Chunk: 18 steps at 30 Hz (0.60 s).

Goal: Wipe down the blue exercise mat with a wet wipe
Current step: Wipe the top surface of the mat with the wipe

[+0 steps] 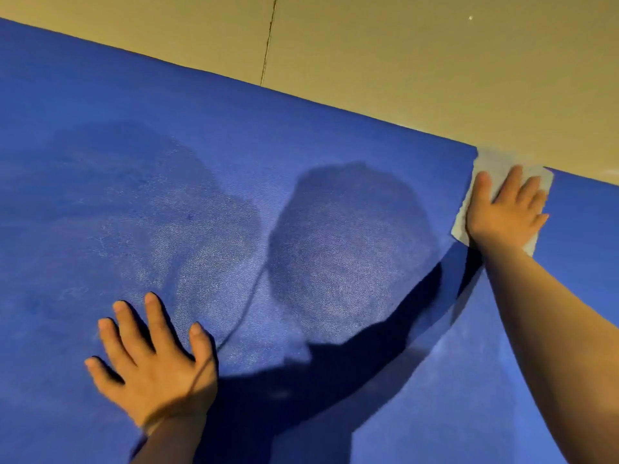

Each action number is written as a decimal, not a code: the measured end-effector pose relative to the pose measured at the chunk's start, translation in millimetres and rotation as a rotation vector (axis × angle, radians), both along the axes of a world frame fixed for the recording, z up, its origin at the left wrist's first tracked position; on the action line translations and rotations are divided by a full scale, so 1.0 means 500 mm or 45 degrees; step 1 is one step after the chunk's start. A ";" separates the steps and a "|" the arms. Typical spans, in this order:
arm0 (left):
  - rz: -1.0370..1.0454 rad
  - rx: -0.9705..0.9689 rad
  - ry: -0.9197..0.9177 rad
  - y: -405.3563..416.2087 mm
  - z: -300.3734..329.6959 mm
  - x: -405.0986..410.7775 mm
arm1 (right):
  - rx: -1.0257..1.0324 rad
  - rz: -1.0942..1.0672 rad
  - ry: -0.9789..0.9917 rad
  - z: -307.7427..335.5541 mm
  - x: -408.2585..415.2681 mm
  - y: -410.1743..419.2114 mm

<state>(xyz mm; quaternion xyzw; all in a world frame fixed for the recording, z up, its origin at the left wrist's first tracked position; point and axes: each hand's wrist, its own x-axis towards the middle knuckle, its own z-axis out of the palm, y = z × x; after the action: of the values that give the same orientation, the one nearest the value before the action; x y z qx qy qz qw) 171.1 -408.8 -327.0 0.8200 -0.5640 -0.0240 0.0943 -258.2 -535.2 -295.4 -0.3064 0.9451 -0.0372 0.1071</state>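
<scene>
The right hand, fingers straight, presses a white wet wipe flat on the grainy blue exercise mat; the left hand rests splayed, empty, nearer the body.

Bare mat between hands

Two bare forearms, no sleeves — hands ringless

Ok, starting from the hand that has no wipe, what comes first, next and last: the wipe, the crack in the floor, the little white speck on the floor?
From the left hand:
1. The wipe, under the right hand at the mat's far edge.
2. The crack in the floor, beyond the mat, top middle.
3. The white speck, top right.
</scene>
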 end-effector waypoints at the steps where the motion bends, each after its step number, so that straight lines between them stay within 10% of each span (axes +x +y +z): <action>1: 0.005 0.011 0.012 0.000 0.000 -0.002 | 0.025 -0.139 0.001 -0.004 0.003 0.004; 5: 0.002 0.008 0.020 0.003 -0.002 0.000 | 0.016 -0.215 -0.001 -0.016 0.147 -0.063; 14: -0.012 -0.039 -0.038 -0.001 -0.006 0.001 | -0.380 1.393 -0.028 -0.063 0.617 -0.060; 18: -0.009 -0.046 -0.030 0.004 -0.010 0.007 | -0.312 0.987 0.027 -0.059 0.403 -0.032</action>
<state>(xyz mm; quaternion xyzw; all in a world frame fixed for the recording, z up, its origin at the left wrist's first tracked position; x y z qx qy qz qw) 174.8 -407.0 -332.0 0.8164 -0.5684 -0.0045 0.1023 -56.5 -551.1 -324.6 -0.6510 0.7491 -0.1031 0.0662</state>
